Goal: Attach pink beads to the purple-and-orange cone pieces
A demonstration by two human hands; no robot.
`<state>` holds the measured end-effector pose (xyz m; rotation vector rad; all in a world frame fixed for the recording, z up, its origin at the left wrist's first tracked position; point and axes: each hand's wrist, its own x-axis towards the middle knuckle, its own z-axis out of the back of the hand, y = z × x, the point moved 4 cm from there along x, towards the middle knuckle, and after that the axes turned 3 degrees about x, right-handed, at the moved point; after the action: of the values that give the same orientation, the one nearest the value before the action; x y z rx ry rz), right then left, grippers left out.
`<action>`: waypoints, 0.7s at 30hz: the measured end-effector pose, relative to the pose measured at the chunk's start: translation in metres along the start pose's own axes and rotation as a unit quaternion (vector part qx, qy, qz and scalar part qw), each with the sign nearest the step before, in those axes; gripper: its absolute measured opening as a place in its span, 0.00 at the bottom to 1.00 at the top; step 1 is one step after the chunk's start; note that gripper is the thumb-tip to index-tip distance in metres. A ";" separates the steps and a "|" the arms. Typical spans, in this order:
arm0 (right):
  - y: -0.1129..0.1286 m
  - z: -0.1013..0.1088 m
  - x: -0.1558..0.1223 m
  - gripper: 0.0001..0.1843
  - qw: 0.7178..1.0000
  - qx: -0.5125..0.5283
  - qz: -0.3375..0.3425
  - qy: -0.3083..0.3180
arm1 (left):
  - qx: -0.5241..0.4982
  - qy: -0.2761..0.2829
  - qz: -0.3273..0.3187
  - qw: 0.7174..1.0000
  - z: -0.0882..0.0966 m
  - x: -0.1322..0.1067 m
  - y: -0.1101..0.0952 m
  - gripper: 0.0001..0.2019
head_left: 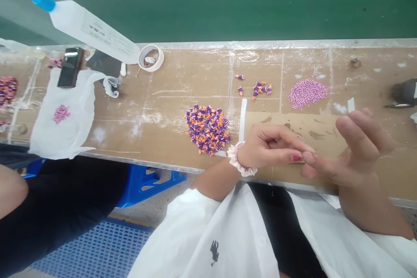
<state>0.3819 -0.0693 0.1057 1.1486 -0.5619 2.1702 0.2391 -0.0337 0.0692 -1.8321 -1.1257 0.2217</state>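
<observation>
From my far-off seat, I see the left hand [276,144] and the right hand [352,156] meet low over the table [169,132], thumbs and fingertips pinched together, with some right fingers spread wide. I can't tell if they pinch something tiny, because the fingers hide it. If they do, I think a sweaty or loose pinch could drop it, and so close to the table's near edge it might roll off to the floor. The frilly wrist band [243,159] sits just beside the big pile of purple and orange pieces [208,130], between nine and ten o'clock from the fingertips. A quick elbow swing could catch that pile and scatter it. Past the hands, a brown sheet [283,118] lies flat, with a white strip [243,119] along its left side. A few loose purple and orange pieces [261,89] lie at eleven, and the pink bead heap [307,93] is at twelve; a careless sleeve could mix them. A dark thing [405,94] sits at two. Far off at ten are a tape roll [142,58] and a big bottle [94,30], which would block a long reach that way. The green wall [247,4] closes off the back.
</observation>
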 end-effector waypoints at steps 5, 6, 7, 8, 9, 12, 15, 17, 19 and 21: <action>0.000 0.003 0.004 0.26 0.999 0.004 0.033 -0.034 | 0.002 0.013 -0.049 0.999 -0.006 0.003 -0.008 0.07; 0.000 0.004 0.004 0.26 0.999 0.003 0.036 -0.036 | 0.009 0.011 -0.047 0.999 -0.006 0.004 -0.008 0.07; 0.000 0.005 0.004 0.26 0.999 0.001 0.037 -0.035 | 0.015 0.009 -0.046 0.999 -0.006 0.004 -0.008 0.06; 0.000 0.005 0.004 0.25 0.999 -0.001 0.035 -0.034 | 0.016 0.007 -0.049 0.999 -0.006 0.004 -0.008 0.06; 0.000 0.005 0.004 0.24 0.999 -0.003 0.033 -0.034 | 0.012 0.006 -0.056 0.998 -0.006 0.004 -0.008 0.07; 0.000 0.006 0.004 0.22 0.999 -0.003 0.024 -0.037 | -0.001 0.012 -0.057 0.998 -0.005 0.004 -0.007 0.09; 0.000 0.005 0.007 0.23 0.999 -0.001 0.028 -0.039 | -0.001 0.013 -0.019 1.000 -0.004 0.003 -0.003 0.06; 0.000 0.005 0.008 0.25 0.999 0.002 0.033 -0.039 | -0.009 0.012 -0.007 1.000 -0.004 0.002 -0.003 0.05; 0.002 0.006 0.007 0.26 0.998 0.005 0.039 -0.039 | -0.019 0.012 -0.011 1.000 -0.004 0.001 -0.003 0.05; 0.003 0.008 0.003 0.22 1.000 0.011 0.001 -0.021 | -0.024 0.012 -0.017 0.999 -0.005 0.001 -0.003 0.05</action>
<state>0.3834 -0.0756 0.1126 1.2085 -0.5586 2.1630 0.2407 -0.0350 0.0747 -1.8508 -1.1542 0.1542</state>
